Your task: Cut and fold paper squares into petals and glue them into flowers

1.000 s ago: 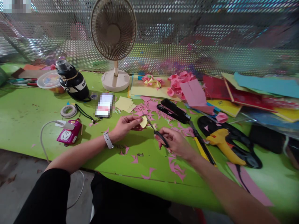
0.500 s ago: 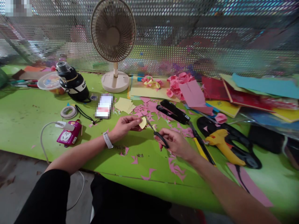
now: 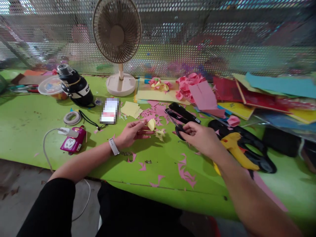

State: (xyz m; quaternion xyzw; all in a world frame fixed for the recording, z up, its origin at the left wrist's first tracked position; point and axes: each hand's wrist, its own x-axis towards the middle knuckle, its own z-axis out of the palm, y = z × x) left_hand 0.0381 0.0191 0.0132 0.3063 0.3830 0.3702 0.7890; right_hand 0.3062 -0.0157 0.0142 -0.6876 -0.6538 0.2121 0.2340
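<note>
Nearest, pink scraps (image 3: 185, 172) litter the green table (image 3: 37, 118); just beyond, the left hand (image 3: 129, 134) pinches a yellow paper (image 3: 151, 124) at its fingertips, held just above the table, probably to look it over. Rightward, the right hand (image 3: 201, 138) grips small scissors (image 3: 178, 129), fingers curled through the handle, beside the stapler (image 3: 184, 113); farther back stands a fan (image 3: 117, 33).

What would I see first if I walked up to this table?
Two hands in the middle: the left hand pinches a yellow paper piece, the right hand grips small scissors. Pink paper scraps litter the green table, and a fan stands at the back.
</note>
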